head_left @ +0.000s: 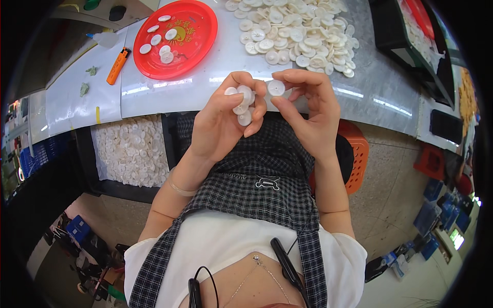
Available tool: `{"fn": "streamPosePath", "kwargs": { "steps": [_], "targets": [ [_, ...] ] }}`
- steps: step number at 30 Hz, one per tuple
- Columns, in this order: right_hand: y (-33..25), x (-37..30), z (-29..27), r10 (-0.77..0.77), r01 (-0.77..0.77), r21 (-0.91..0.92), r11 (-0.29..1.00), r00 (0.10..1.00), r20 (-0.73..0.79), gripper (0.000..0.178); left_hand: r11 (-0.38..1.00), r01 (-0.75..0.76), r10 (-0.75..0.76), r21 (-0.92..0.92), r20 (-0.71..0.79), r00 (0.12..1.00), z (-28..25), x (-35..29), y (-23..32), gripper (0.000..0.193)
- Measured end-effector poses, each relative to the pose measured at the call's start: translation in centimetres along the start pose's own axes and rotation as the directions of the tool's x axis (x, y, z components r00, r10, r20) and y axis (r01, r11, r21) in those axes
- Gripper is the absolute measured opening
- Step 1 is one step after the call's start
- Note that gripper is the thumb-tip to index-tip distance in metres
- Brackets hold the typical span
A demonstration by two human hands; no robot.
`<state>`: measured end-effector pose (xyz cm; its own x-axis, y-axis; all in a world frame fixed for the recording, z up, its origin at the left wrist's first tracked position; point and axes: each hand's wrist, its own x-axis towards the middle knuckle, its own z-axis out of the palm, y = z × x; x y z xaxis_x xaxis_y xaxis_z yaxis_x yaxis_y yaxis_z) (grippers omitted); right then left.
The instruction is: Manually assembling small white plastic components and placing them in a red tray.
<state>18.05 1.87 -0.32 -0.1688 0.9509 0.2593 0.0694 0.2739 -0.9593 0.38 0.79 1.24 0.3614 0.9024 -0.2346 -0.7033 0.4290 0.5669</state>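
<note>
- Head view: right hand (pixel 313 110) pinches one white plastic disc (pixel 276 88) near the tabletop's (pixel 375 92) edge.
- Left hand (pixel 218 120) curls around at least four more discs (pixel 240 109).
- Red plate (pixel 199 50) holds six discs (pixel 171 34), bears yellow lettering (pixel 181 23).

Discs (pixel 296 35), tray (pixel 199 33) on perhaps metal table (pixel 372 84)

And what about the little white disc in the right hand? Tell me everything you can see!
The white disc is small, round and plastic-looking, with tiny marks near its middle. It's pinched at its edge between thumb and index finger of the right hand, one face toward the camera. It's held up off the worktop, close to the left hand; whether they touch is unclear.
</note>
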Motion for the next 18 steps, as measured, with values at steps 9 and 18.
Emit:
{"fn": "streamPosePath", "kwargs": {
  "steps": [9,18],
  "targets": [
    [-0.2,0.3,0.2,-0.079,0.070,0.164,0.984,0.995,0.053,0.053,0.984,0.151,-0.166,0.100,0.165,0.972,-0.5,-0.1,-0.4,0.046],
    [0.8,1.0,-1.1,-0.108,0.023,-0.466,0.884,0.982,-0.158,0.036,0.965,0.026,-0.043,0.261,0.059,0.997,-0.8,-0.2,-0.5,0.043]
  ]
}}
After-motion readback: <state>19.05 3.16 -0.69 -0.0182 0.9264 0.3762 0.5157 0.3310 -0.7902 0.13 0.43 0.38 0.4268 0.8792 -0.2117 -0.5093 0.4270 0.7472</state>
